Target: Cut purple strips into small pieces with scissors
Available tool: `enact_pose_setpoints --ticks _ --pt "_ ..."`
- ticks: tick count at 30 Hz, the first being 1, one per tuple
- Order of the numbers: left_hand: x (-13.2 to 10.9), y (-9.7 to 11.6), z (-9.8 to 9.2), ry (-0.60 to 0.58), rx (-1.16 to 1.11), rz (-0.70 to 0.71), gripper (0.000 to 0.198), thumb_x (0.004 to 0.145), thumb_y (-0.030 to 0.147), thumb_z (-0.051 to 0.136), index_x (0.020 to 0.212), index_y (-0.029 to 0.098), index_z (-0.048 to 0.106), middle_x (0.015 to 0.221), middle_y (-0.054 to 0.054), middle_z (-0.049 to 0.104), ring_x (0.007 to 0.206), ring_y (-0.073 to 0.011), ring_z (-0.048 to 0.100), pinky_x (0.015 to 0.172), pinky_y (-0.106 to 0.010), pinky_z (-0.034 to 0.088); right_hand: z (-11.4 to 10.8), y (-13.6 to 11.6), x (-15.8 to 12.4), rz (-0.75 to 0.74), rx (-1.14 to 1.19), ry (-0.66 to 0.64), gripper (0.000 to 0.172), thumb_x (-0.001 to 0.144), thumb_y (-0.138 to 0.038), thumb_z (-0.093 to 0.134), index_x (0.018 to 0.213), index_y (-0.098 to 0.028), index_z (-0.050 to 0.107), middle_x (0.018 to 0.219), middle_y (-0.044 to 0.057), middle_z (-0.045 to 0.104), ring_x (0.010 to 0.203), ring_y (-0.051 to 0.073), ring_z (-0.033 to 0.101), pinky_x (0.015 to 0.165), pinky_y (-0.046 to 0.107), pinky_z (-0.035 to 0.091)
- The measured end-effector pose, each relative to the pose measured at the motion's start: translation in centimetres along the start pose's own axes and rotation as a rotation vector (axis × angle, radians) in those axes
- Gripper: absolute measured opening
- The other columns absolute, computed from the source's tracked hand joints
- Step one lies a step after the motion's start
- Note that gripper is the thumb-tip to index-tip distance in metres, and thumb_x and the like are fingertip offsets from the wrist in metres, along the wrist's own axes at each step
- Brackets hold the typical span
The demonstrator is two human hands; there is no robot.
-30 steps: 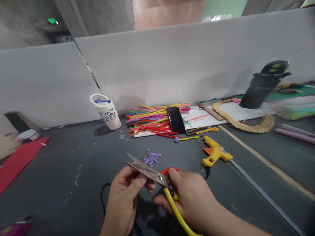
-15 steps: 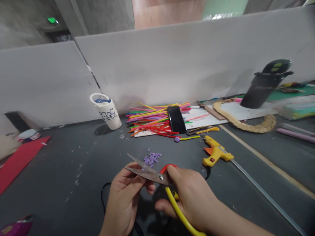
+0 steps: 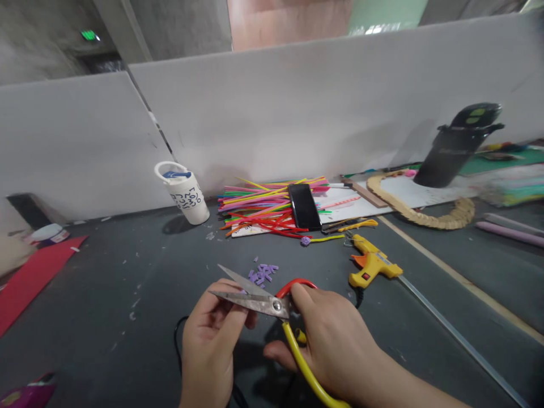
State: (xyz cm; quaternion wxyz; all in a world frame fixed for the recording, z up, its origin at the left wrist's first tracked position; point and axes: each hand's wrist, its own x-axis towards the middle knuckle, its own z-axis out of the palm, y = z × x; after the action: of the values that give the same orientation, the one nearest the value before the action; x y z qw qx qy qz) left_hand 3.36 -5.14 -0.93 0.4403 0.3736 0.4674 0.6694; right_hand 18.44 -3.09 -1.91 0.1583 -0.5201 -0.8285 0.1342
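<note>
"Steel blades, one red handle and one yellow: where do the scissors (image 3: pixel 260 305) lie against your fingers?"

"My right hand (image 3: pixel 340 337) is curled round the handles. The blades stand spread, pointing left, right across the fingers of my left hand (image 3: pixel 212 340)."

"Is the left one pinching anything?"

"I can't tell. My thumb is just below the nearer blade and my forefinger beyond it, with the steel hiding most of the gap. A speck of purple shows there."

"And past the tips?"

"Purple snippets (image 3: pixel 263 274) lie in a small heap just beyond the blades. Farther back, a phone (image 3: pixel 305 207) rests against a bundle of coloured stems (image 3: pixel 255 198)."

"What's to the sides?"

"A yellow glue gun (image 3: pixel 374 265) on my right; a white cup (image 3: pixel 190 199) back to the left, and a red sheet (image 3: pixel 38 277) at the far left."
</note>
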Motion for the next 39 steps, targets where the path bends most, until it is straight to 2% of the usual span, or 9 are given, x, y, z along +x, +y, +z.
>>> enact_pose_setpoints --ticks 8,27,39 --pt "-0.11 -0.09 0.12 -0.033 0.005 0.007 0.009 0.07 0.011 0.063 0.067 0.019 0.061 0.064 0.004 0.058 0.055 -0.0078 0.053 0.053 -0.016 0.045 0.13 -0.03 -0.01 0.007 0.013 -0.015 0.059 0.063 -0.074 0.053 0.083 -0.018 0.052 0.072 0.005 0.06 0.066 0.026 0.058 0.057 0.031 0.035" --pt "-0.23 0.25 0.52 0.015 -0.002 -0.054 0.006 0.067 0.012 0.064 0.067 0.018 0.061 0.059 0.004 0.059 0.053 -0.0085 0.053 0.053 -0.017 0.045 0.07 -0.07 -0.26 0.0 0.001 -0.039 0.06 0.066 -0.074 0.049 0.083 -0.017 0.053 0.068 0.006 0.061 0.063 0.027 0.06 0.052 0.03 0.032" --pt "-0.12 0.19 0.67 0.017 -0.005 -0.047 0.005 0.068 0.013 0.064 0.068 0.018 0.062 0.06 0.004 0.06 0.052 -0.0078 0.052 0.053 -0.016 0.044 -0.02 -0.28 -0.15 0.01 -0.039 -0.054 0.061 0.066 -0.076 0.046 0.081 -0.017 0.053 0.065 0.006 0.063 0.06 0.026 0.06 0.049 0.027 0.025"
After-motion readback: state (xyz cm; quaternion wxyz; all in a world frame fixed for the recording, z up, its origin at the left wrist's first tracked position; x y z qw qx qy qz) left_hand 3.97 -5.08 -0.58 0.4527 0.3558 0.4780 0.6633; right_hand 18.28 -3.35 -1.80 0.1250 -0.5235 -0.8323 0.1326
